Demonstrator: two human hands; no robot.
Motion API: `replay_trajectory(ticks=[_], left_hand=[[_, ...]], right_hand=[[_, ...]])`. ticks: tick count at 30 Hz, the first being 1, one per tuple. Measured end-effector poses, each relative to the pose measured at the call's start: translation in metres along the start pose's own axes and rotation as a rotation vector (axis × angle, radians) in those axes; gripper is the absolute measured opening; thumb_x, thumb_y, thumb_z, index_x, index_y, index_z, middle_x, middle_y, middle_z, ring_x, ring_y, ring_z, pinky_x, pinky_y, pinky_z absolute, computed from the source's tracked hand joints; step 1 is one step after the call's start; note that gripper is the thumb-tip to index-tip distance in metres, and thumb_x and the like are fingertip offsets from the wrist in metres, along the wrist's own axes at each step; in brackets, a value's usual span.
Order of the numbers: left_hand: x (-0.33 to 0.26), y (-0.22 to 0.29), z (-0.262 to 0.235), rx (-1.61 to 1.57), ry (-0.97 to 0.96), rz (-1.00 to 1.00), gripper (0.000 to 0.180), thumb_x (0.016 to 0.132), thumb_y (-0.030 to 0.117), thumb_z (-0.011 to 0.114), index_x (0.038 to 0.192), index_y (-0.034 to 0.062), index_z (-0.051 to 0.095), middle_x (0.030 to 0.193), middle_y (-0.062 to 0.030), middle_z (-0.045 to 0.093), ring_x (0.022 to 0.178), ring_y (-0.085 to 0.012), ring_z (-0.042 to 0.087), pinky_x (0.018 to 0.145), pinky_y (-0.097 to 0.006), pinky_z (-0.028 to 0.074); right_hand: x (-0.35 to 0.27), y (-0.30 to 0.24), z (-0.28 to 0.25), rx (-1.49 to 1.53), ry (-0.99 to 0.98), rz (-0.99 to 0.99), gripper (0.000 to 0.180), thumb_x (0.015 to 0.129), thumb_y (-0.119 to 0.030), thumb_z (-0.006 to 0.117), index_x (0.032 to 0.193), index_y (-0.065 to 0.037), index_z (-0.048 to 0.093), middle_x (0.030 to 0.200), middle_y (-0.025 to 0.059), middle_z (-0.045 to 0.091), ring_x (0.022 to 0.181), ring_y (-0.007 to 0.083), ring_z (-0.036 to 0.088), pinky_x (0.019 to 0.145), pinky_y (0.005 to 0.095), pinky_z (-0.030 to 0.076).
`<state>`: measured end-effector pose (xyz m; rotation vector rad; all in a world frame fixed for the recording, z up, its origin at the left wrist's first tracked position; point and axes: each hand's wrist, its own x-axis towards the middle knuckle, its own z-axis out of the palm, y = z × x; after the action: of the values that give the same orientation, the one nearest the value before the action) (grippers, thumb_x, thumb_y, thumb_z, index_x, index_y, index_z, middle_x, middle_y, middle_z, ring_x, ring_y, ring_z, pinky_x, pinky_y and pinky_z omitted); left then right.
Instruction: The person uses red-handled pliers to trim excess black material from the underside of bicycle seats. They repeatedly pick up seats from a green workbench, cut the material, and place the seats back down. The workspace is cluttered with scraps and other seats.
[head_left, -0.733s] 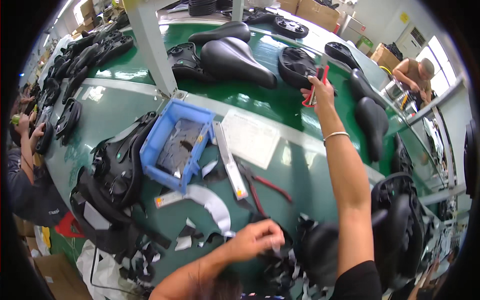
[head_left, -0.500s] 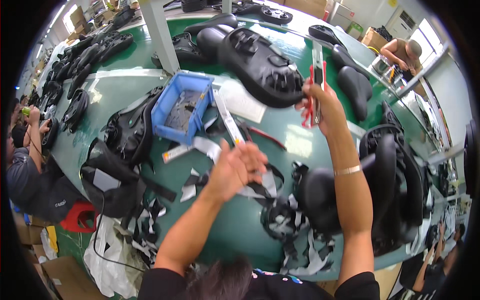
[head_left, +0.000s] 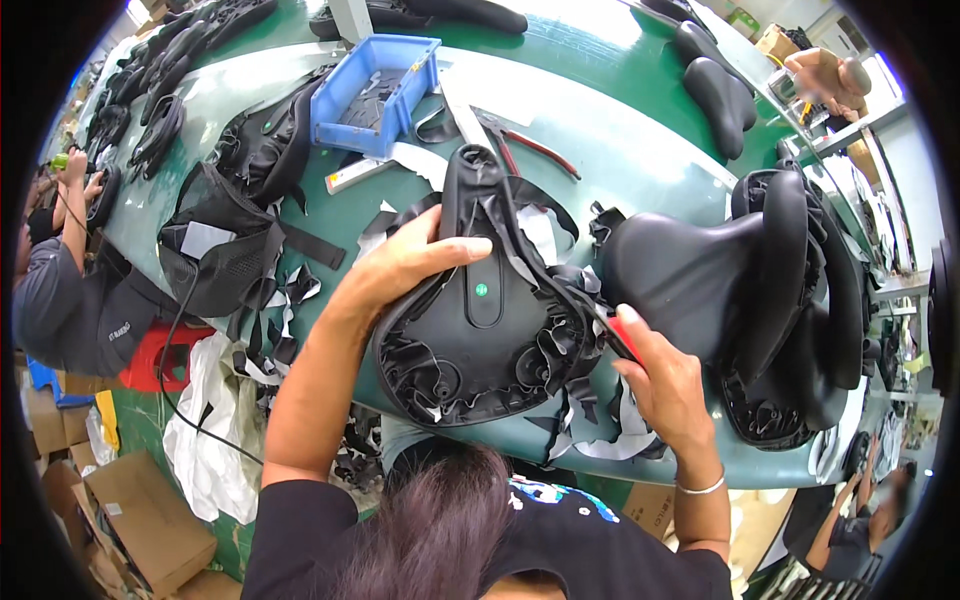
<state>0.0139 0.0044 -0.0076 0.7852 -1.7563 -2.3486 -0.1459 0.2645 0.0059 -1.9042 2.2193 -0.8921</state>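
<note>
An upside-down black bicycle saddle point(head_left: 487, 330) is in front of me, its narrow nose pointing away. Its cover is gathered in wrinkled folds around the underside rim, and a green dot marks the middle. My left hand point(head_left: 410, 262) grips the saddle's left side near the nose, thumb laid across the underside. Close to the saddle's right edge, my right hand point(head_left: 665, 385) is closed around a slim red hand tool point(head_left: 627, 340). The fingers hide most of that tool, so its exact kind is unclear.
Beyond the saddle stands a blue bin point(head_left: 322, 110) of small dark pieces, with red-handled pliers point(head_left: 540, 152) to its right. More saddles point(head_left: 680, 280) are heaped at right. Black and white trimmings point(head_left: 610, 425) litter the green table. A co-worker point(head_left: 70, 290) sits at left.
The saddle has come from the far side of the table to in front of me. My left hand, open and empty before, now grips it. My right hand has moved nearer, still holding the red tool.
</note>
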Motion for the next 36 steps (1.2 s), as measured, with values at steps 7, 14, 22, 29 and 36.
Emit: replay_trajectory(ticks=[7, 14, 22, 29, 36], left_hand=[[0.012, 0.024, 0.012, 0.246, -0.036, 0.003, 0.056, 0.075, 0.03, 0.071, 0.115, -0.0053, 0.055, 0.099, -0.0123, 0.063, 0.082, -0.0149, 0.062, 0.073, -0.027, 0.051], [-0.024, -0.011, 0.017, 0.047, 0.274, 0.007, 0.053, 0.075, 0.027, 0.07, 0.113, -0.0066, 0.055, 0.098, -0.0121, 0.063, 0.082, -0.0153, 0.061, 0.076, -0.028, 0.049], [-0.061, -0.048, 0.018, -0.151, 0.434, 0.11, 0.059, 0.077, 0.032, 0.07, 0.117, -0.0057, 0.05, 0.097, -0.0076, 0.056, 0.086, -0.0127, 0.054, 0.076, -0.028, 0.047], [-0.077, -0.074, 0.015, 0.812, 1.03, 0.396, 0.055, 0.072, 0.023, 0.077, 0.116, 0.0029, 0.051, 0.099, -0.0106, 0.056, 0.092, -0.023, 0.054, 0.084, -0.038, 0.043], [-0.021, -0.029, 0.066, 1.131, 0.053, 0.722, 0.017, 0.077, 0.024, 0.068, 0.081, 0.008, 0.062, 0.076, -0.0064, 0.057, 0.081, -0.0233, 0.052, 0.077, -0.039, 0.035]], right_hand=[[0.002, 0.003, -0.01, -0.343, -0.25, -0.08, 0.062, 0.081, -0.005, 0.057, 0.14, -0.022, 0.044, 0.069, 0.0077, 0.047, 0.053, 0.0234, 0.053, 0.047, 0.0361, 0.045], [-0.074, -0.048, 0.043, -0.06, -0.16, 0.414, 0.063, 0.085, -0.011, 0.064, 0.142, -0.013, 0.038, 0.075, 0.0172, 0.059, 0.055, 0.0345, 0.057, 0.05, 0.0426, 0.045], [-0.024, -0.039, 0.037, 0.334, 0.231, 0.361, 0.063, 0.082, -0.002, 0.066, 0.14, -0.004, 0.038, 0.12, 0.0141, 0.06, 0.086, 0.0154, 0.063, 0.073, 0.0276, 0.051], [0.024, -0.001, 0.018, 0.541, 0.293, 0.624, 0.051, 0.08, -0.003, 0.064, 0.128, -0.001, 0.048, 0.098, 0.01, 0.064, 0.082, 0.0144, 0.062, 0.075, 0.0283, 0.051], [0.024, -0.039, 0.014, 0.454, 0.08, 0.259, 0.063, 0.077, -0.005, 0.073, 0.133, -0.003, 0.043, 0.107, 0.0149, 0.065, 0.089, 0.0234, 0.066, 0.079, 0.0314, 0.051]])
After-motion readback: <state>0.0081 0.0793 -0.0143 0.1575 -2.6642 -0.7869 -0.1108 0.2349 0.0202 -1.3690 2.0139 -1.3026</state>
